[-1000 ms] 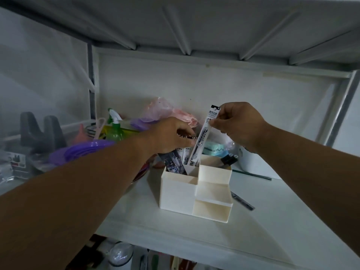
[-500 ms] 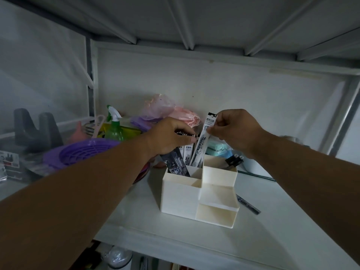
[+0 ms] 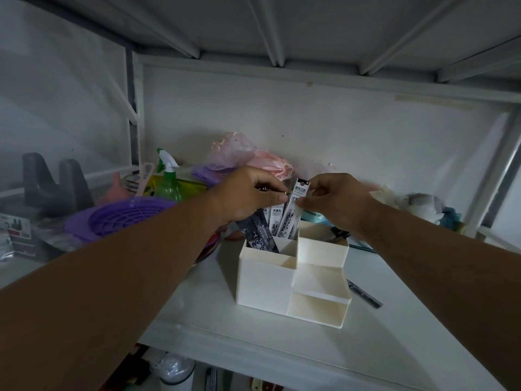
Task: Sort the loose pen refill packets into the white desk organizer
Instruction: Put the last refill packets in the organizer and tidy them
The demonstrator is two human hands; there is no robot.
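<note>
Two hands work mid-frame: right hand [image 3: 335, 203] fingers pinch a white refill packet [image 3: 294, 213]; left hand [image 3: 251, 197] grips standing packets [image 3: 275, 224]. Crowding could buckle it against the organizer [image 3: 265, 280] divider.

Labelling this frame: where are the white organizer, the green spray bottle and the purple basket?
white organizer [image 3: 265, 283]: head view, left front wall.
green spray bottle [image 3: 168, 187]: head view, bottle body.
purple basket [image 3: 121, 215]: head view, mesh top.

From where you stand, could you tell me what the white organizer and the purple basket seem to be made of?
White organizer: apparently rigid moulded plastic, matte cream, with thin straight walls. Purple basket: likely glossy plastic, with a moulded lattice of slots.
</note>
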